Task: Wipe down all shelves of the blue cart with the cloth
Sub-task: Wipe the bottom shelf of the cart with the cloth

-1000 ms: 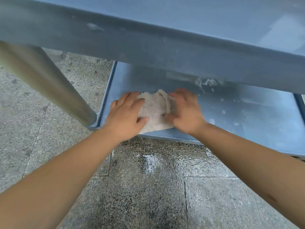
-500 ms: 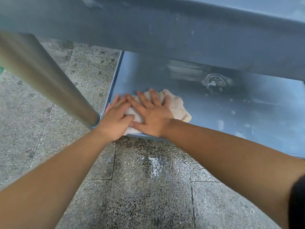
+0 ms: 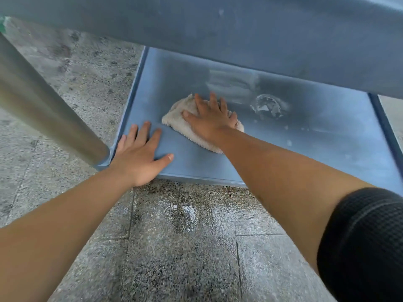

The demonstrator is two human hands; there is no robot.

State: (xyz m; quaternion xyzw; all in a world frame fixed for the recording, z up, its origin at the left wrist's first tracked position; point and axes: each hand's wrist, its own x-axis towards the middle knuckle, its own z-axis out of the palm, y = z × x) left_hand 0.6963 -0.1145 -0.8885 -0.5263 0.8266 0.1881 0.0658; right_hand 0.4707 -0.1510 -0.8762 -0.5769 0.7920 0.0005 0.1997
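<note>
The blue cart's bottom shelf (image 3: 316, 153) lies low over the floor, dusty with a whitish ring-shaped stain (image 3: 267, 106) toward the back. A beige cloth (image 3: 181, 120) lies on the shelf's left half. My right hand (image 3: 210, 118) presses flat on the cloth, fingers spread and pointing away from me. My left hand (image 3: 139, 155) rests flat on the bare shelf at its near left corner, apart from the cloth, fingers spread. The upper shelf (image 3: 239, 35) overhangs the scene and hides the back of the lower one.
A metal cart leg (image 3: 43, 110) slants down to the shelf's near left corner, just left of my left hand. Speckled stone floor tiles (image 3: 174, 247) lie below, with a whitish dusty patch (image 3: 185, 212) near the shelf's front edge.
My right hand slid the cloth away from the front left corner, farther in and to the right. My left hand came off the cloth and now lies flat on the bare corner.
</note>
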